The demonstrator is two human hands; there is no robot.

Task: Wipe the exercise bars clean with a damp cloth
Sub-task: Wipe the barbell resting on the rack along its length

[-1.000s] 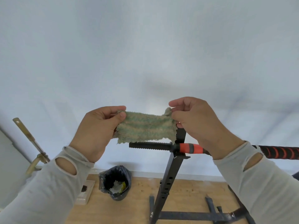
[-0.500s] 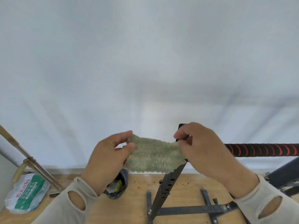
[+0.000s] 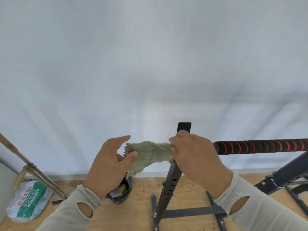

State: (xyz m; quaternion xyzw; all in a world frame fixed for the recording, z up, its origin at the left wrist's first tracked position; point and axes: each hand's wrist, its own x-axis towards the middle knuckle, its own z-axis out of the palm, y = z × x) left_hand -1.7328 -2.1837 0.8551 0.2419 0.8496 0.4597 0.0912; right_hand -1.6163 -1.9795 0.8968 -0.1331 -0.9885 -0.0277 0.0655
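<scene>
A small green-beige terry cloth point(image 3: 150, 153) hangs stretched between my hands, in front of the white wall. My right hand point(image 3: 196, 157) grips its right end and sits over the spot where the black bar with red stripes point(image 3: 260, 146) meets the black upright post point(image 3: 171, 179). My left hand point(image 3: 108, 164) is at the cloth's left edge with fingers straightened. Only its thumb lies against the cloth's lower left corner. The bar's left end is hidden behind my right hand.
The post rises from a black floor frame point(image 3: 191, 211) on a wooden floor. A black bin bag point(image 3: 124, 189) sits behind my left wrist. A plastic-wrapped bottle pack point(image 3: 28, 200) and leaning brass poles point(image 3: 33, 169) are at the left. A black bench frame point(image 3: 283, 175) stands at the right.
My left hand went from pinching the cloth's left end to straightened fingers. My right hand carried the cloth's right end down onto the bar beside the post.
</scene>
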